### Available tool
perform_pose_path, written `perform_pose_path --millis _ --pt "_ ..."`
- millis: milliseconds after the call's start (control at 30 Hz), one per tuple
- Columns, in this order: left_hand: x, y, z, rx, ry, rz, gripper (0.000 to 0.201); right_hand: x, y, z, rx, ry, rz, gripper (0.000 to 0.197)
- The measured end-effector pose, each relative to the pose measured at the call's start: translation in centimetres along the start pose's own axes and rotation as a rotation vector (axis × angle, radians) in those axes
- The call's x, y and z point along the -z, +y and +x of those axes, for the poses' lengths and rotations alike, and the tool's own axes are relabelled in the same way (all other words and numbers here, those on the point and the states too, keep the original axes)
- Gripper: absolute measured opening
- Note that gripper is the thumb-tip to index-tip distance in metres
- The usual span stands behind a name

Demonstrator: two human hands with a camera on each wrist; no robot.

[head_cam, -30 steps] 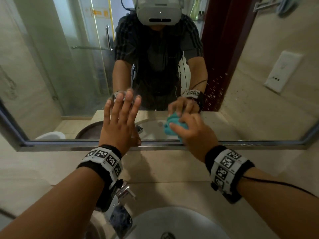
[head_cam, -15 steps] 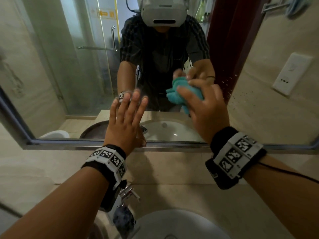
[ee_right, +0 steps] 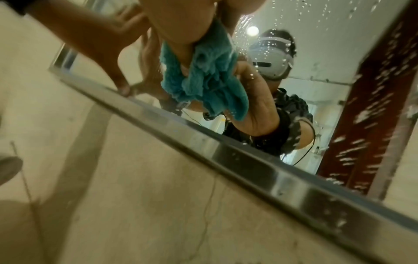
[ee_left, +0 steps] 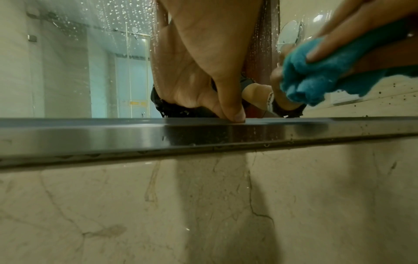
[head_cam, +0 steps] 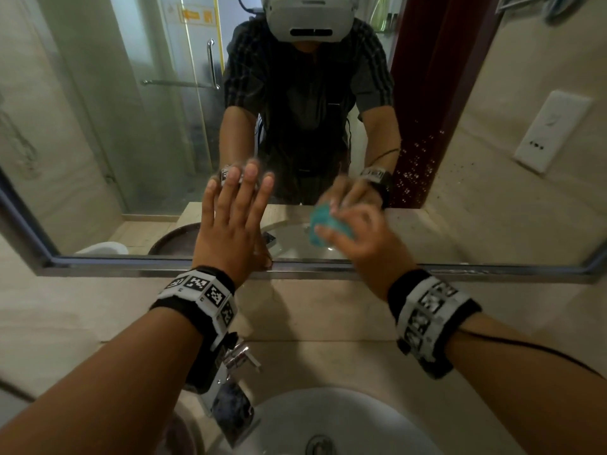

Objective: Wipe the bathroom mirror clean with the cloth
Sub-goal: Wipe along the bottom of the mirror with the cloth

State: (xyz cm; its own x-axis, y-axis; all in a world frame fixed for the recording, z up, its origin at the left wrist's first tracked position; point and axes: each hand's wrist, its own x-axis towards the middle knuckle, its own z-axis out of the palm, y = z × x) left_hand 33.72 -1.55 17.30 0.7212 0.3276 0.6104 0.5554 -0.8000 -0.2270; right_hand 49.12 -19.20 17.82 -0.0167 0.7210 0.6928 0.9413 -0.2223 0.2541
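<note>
A wide wall mirror [head_cam: 131, 133] with a metal frame [head_cam: 460, 269] hangs above the basin. My right hand [head_cam: 358, 241] grips a bunched teal cloth [head_cam: 323, 226] and presses it on the lower glass just above the frame; the cloth [ee_right: 203, 78] shows bunched under the palm in the right wrist view, and the cloth [ee_left: 316, 75] also shows in the left wrist view. My left hand [head_cam: 233, 218] lies flat on the glass with straight fingers, and its thumb [ee_left: 233, 107] touches the frame. Water drops [head_cam: 417, 165] speckle the glass to the right of the cloth.
Below the mirror is a beige marble wall [head_cam: 312, 310], then a chrome tap [head_cam: 238, 359] and a white basin [head_cam: 328, 421]. A white wall socket [head_cam: 551, 129] and a person in a headset are reflected in the glass.
My right hand swept the cloth up the glass and has come back down to just above the frame. The left hand has stayed pressed in the same spot.
</note>
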Motion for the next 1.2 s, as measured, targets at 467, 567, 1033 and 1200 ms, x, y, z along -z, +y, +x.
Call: perform_pose_path --millis 467,567,1033,1200 --pt "0.1 0.3 -0.1 0.014 0.024 -0.011 0.158 1.3 0.1 -0.1 0.009 -0.081 -0.035 0.043" --pt "0.0 0.3 -0.1 0.019 0.029 -0.002 0.156 4.2 1.4 2.8 -0.137 0.147 0.025 0.036" --pt "-0.2 0.3 -0.1 0.022 0.040 -0.010 0.155 5.4 1.1 5.0 -0.137 0.146 0.099 0.036" --pt "-0.6 0.2 -0.2 0.010 0.084 -0.004 0.149 3.8 -0.1 8.0 -0.298 0.256 0.128 0.040"
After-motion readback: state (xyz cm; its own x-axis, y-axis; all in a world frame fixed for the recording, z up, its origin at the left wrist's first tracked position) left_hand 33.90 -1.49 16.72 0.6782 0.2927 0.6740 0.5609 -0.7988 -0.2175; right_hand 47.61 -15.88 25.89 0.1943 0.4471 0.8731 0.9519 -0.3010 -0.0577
